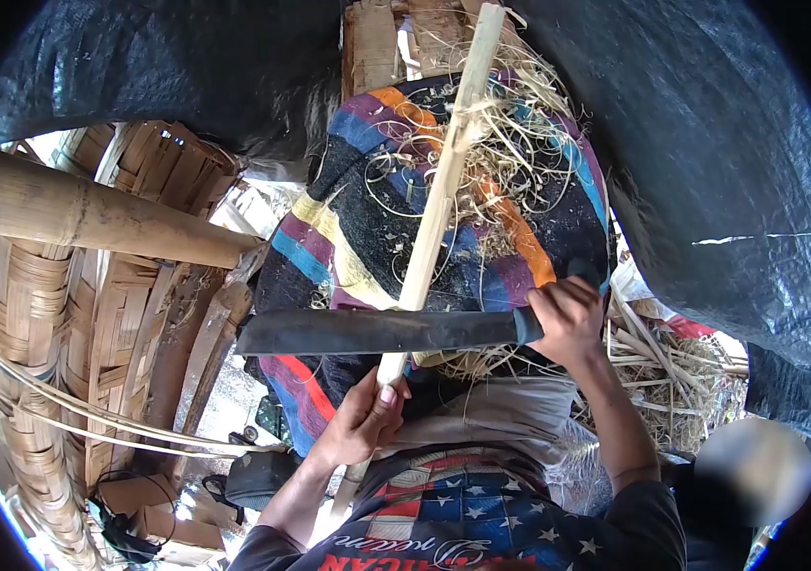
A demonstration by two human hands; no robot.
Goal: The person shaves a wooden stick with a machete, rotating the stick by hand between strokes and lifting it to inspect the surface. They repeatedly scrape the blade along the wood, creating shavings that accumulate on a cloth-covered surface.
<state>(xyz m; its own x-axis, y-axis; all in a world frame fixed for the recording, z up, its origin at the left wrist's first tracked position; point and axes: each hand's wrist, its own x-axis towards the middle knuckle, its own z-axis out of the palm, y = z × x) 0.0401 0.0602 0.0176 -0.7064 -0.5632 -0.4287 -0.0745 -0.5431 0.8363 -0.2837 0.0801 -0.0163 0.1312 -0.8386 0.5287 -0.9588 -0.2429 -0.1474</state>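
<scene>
My left hand (364,416) is wrapped round the lower part of a long pale wooden stick (436,205), thumb on top. The stick slants up and away over my lap, its far end near the top of the view. In my right hand (567,319) is the dark handle of a machete (377,333). Its broad blackened blade lies sideways across the stick, just above my left hand, pointing left. Curly shavings (519,152) cling to the stick and are heaped beside it on a striped cloth (320,238) over my legs.
A thick bamboo pole (91,214) juts in from the left, before woven bamboo panels (34,314). Dark plastic sheeting (710,143) hangs at both upper sides. More split strips and shavings (662,381) lie at right. Cardboard (153,504) sits at lower left.
</scene>
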